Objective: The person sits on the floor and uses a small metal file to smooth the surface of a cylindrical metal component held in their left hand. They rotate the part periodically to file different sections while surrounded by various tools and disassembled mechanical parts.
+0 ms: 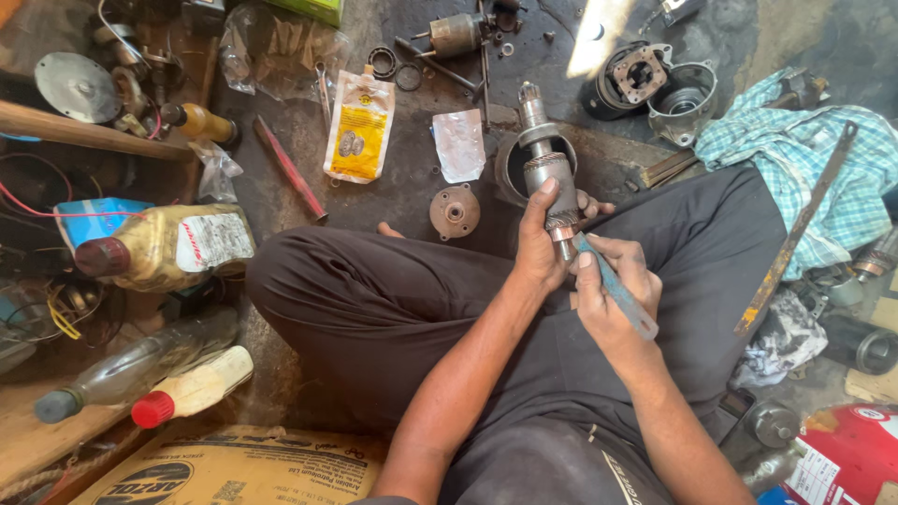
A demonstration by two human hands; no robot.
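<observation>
Left hand [538, 251] gripping armature [549, 173], right hand [613, 290] holding file [615, 292]

Dark grimy concrete floor [393, 201], bright sunlight patch [599, 33] at the top, wooden plank [84, 129] at left

Yellow-white pouch [359, 127] on the floor; white-labelled bottle [164, 247] left; cardboard box [234, 468] below.
</observation>
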